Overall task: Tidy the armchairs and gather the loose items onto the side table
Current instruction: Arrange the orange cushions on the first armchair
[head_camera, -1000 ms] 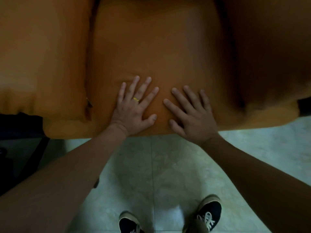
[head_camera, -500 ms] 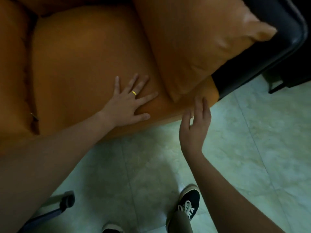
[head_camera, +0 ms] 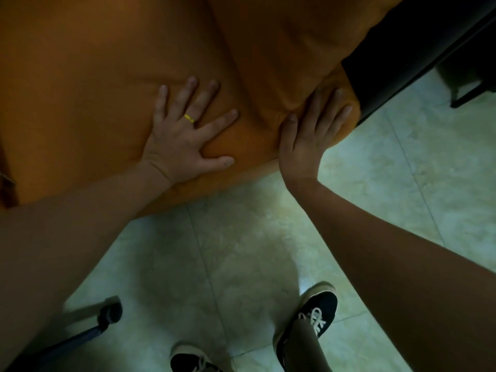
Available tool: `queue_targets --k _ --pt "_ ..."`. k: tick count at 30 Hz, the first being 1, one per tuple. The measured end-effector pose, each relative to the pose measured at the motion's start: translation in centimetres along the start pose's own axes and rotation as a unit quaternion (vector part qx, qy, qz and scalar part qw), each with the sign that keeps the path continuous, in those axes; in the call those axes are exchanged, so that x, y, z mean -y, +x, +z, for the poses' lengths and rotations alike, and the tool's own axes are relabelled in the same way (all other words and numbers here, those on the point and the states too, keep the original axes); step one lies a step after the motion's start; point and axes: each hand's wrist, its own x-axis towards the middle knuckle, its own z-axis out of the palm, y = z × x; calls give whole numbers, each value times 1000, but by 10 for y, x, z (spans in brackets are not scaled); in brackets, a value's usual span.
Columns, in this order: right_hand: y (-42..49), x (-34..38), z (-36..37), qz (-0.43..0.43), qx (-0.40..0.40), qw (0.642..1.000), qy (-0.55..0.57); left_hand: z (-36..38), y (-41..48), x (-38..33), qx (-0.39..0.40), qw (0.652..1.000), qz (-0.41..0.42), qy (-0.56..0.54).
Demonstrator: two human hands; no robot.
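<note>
An orange armchair fills the top of the view. Its seat cushion is smooth and wide. My left hand, with a gold ring, lies flat with spread fingers on the seat near its front edge. To the right, the orange side cushion slopes down to the chair's front right corner. My right hand presses with straight fingers against that corner, where side cushion and seat meet. Neither hand holds anything.
The chair's black frame runs along its right side. Pale green floor tiles lie below, with my two dark sneakers on them. A dark chair leg with a foot cap shows at lower left.
The view has closed in on the chair's right corner. My right hand has come up from beside the seat edge and now presses on the corner. My left hand stays flat on the seat.
</note>
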Motion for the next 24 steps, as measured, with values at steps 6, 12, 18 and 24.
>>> queue_targets --k 6,12,18,24 --pt "12 22 -76 24 254 961 -102 -51 11 -7 188 982 -30 10" --pt "27 88 -161 126 417 894 -108 -135 62 -4 488 862 -105 -89" --pt "10 147 -239 224 404 884 -73 -231 63 -24 494 825 -224 -158" --pt "-39 208 -310 298 392 870 -22 -321 16 -56 411 801 -297 -319"
